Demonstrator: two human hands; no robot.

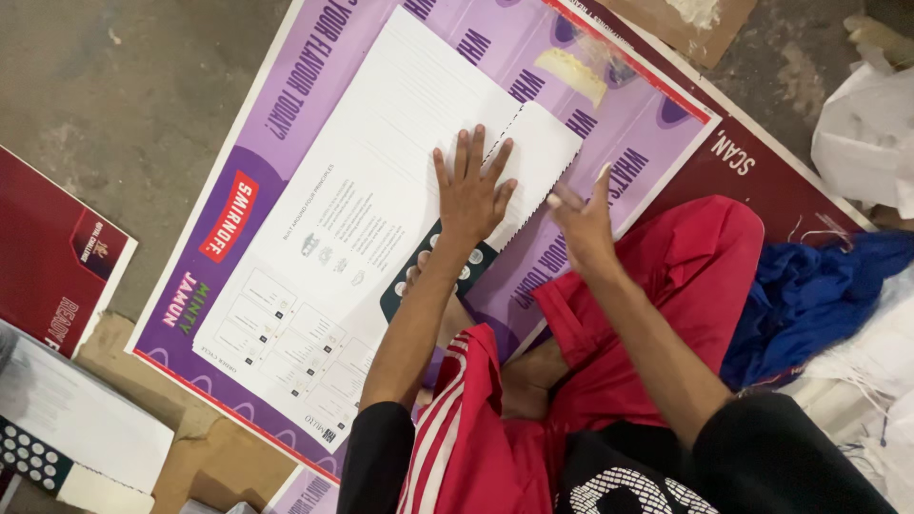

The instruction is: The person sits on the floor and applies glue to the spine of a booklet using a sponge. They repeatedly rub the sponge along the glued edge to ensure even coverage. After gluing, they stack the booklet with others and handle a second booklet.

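Fingers (473,152) of my left hand (469,195) lie spread and flat on the large white printed paper sheet (381,200), seemingly pinning it smooth. That sheet rests on a glossy purple poster board (286,105) on the rough concrete floor (124,86). Just beside the sheet's perforated edge, my right hand (583,224) hovers loosely open, gripping nothing.
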